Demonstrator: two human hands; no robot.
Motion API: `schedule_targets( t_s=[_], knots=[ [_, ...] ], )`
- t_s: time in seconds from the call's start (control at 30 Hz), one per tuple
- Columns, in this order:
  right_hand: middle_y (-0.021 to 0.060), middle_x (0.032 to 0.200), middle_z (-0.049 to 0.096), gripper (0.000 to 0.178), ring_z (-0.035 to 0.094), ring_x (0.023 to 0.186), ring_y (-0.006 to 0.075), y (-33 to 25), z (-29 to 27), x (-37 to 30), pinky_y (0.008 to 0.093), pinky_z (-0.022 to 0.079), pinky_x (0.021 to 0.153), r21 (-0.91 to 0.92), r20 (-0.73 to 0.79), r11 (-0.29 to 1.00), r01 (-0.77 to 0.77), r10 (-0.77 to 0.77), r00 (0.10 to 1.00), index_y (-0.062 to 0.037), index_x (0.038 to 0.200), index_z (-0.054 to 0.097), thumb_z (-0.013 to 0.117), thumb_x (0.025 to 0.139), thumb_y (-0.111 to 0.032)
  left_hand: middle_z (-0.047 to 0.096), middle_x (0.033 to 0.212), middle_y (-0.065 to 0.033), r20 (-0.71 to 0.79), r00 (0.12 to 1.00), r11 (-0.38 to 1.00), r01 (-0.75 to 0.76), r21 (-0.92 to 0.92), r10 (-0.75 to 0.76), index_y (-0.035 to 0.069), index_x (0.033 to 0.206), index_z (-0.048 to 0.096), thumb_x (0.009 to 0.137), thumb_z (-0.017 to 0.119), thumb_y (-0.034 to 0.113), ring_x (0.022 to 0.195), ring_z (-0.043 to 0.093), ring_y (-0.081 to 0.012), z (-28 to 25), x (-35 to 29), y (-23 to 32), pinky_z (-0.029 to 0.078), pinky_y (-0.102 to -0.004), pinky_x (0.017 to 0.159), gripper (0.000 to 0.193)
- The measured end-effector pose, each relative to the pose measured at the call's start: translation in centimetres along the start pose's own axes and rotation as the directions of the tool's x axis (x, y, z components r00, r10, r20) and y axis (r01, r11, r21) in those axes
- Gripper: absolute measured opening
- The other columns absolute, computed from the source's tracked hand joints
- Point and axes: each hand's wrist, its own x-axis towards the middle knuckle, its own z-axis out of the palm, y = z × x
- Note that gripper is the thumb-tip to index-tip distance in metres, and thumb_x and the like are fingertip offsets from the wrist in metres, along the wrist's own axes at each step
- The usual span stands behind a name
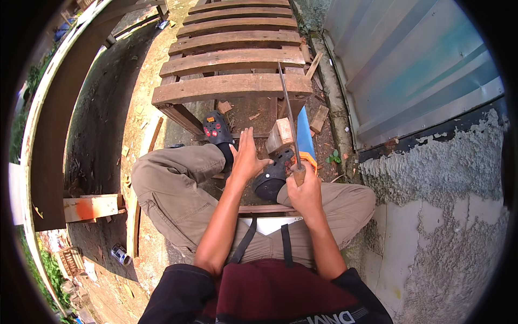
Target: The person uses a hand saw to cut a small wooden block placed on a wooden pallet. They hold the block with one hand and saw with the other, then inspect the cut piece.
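My right hand [306, 189] is wrapped round the wooden handle of a long knife [288, 100], whose dark narrow blade points forward and up, seen nearly edge-on. Just beside it is a handsaw with a blue blade [305, 132] and an orange handle [309, 158], partly hidden by the knife and my hand. My left hand [248, 157] is raised between my shoes, empty, its fingers extended and thumb apart. A squared wood block [280, 135] rests just ahead of my right shoe [273, 175], left of the knife.
A slatted wooden bench [232, 86] stands ahead, with wood scraps [319, 119] beside it. A corrugated metal sheet [415, 70] and rough wall [431, 162] border the right. To the left are a plank [134, 224], an orange-marked timber [91, 208] and a can [121, 254].
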Motion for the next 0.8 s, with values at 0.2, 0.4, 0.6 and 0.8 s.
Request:
schedule_targets(
  t_s=[0.2,0.4,0.6,0.8],
  knots=[
    [0.0192,0.081,0.07,0.031,0.072,0.072,0.0359,-0.8,0.1,-0.5,0.0422,0.055,0.067,0.022,-0.002,0.998,0.053,-0.053,0.999,0.0004,0.115,0.059,0.066,0.086,-0.006,0.07,0.112,-0.0231,-0.122,0.978,0.869,-0.206,-0.449,0.169,0.002,0.127,0.056,0.07,0.085,0.009,0.114,0.065,-0.0434,1.3,2.3,2.7,0.049,-0.0448,0.097,0.065],
    [0.0011,0.074,0.06,0.02,0.057,0.07,0.0031,-6.4,-4.3,-4.4,0.0237,0.047,0.062,0.154,-0.03,0.987,0.054,-0.05,0.998,-0.0029,0.107,0.06,0.064,0.088,0.001,0.066,0.121,-0.0252,-0.139,0.95,0.877,-0.311,-0.365,0.278,0.002,0.131,0.054,0.069,0.084,0.005,0.117,0.063,-0.0421,-4.3,-1.8,7.7,0.05,-0.0447,0.097,0.07],
    [0.0216,0.085,0.071,0.026,0.073,0.08,0.0358,-0.3,-0.3,-0.6,0.0426,0.055,0.074,0.033,-0.016,0.991,-0.128,0.129,0.992,0.0025,0.11,0.062,0.065,0.086,-0.007,0.045,0.151,-0.0245,-0.108,0.994,0.999,-0.012,-0.051,0.007,0.009,0.15,0.035,0.065,0.093,0.015,0.143,0.042,-0.0411,1.7,-1.6,0.2,0.023,-0.0654,0.118,0.103],
    [0.0143,0.081,0.067,0.02,0.066,0.075,0.0234,0.0,-0.6,0.8,0.0378,0.053,0.072,0.037,-0.078,0.998,-0.042,0.045,0.996,0.0004,0.104,0.062,0.064,0.085,-0.005,0.06,0.133,-0.0249,-0.043,0.984,0.94,-0.181,-0.291,0.176,0.005,0.138,0.049,0.067,0.09,0.013,0.128,0.056,-0.0433,1.6,2.5,3.1,0.043,-0.0532,0.106,0.083]
  ],
)
